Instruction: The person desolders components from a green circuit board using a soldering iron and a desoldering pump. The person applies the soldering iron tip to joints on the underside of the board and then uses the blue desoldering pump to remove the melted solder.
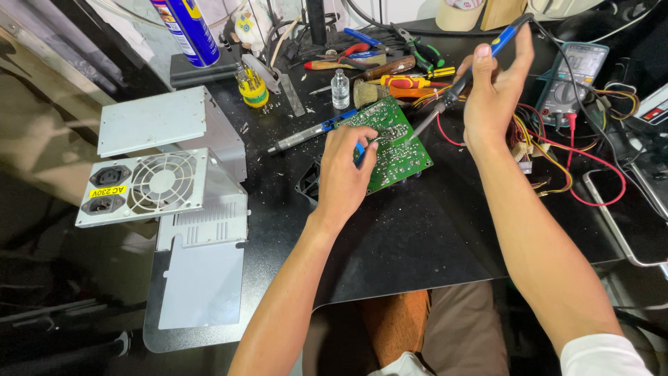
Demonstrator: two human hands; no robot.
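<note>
A matte black bench (417,237) carries a green rectangular circuit board (398,150) — left hand (346,170) pinching a grey-and-blue desoldering pump (306,134) at its near-left edge, right hand (495,94) gripping a blue-handled soldering iron (452,94), its metal tip touching the board's top.

I sat at a black workbench (417,244) strewn with small debris, its front edge curving just above my knees. Tools crowded the far side beneath a pale wall (403,8). To my left, past the bench's edge, the floor (42,264) lay in deep shadow. Bright, even light fell across the bench top from above.
</note>
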